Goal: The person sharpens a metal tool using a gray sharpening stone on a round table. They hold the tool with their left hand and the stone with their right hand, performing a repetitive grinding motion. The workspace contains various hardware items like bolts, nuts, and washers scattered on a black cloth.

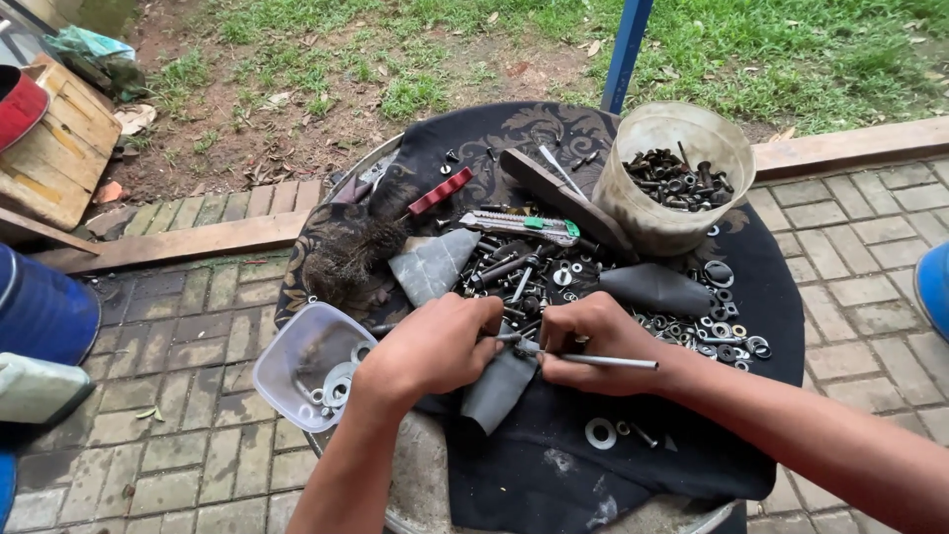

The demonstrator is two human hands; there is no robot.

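My left hand (435, 344) and my right hand (590, 341) meet at the middle of a round table covered by a black patterned cloth (554, 465). Together they grip a long metal bolt (603, 360) that lies level, its shaft sticking out to the right past my right fist. The left fingers pinch its near end, where a small nut or head sits; I cannot tell which. Under the hands lies a grey piece of rubber (497, 388). A heap of bolts, nuts and washers (534, 277) spreads just beyond the hands.
A clear plastic tub (306, 368) with washers hangs at the table's left edge. A round bucket (672, 173) of hardware stands at the back right. A utility knife (519, 226), a red-handled brush (440, 191) and a loose washer (600, 432) lie on the cloth. Blue drum (40, 307) at left.
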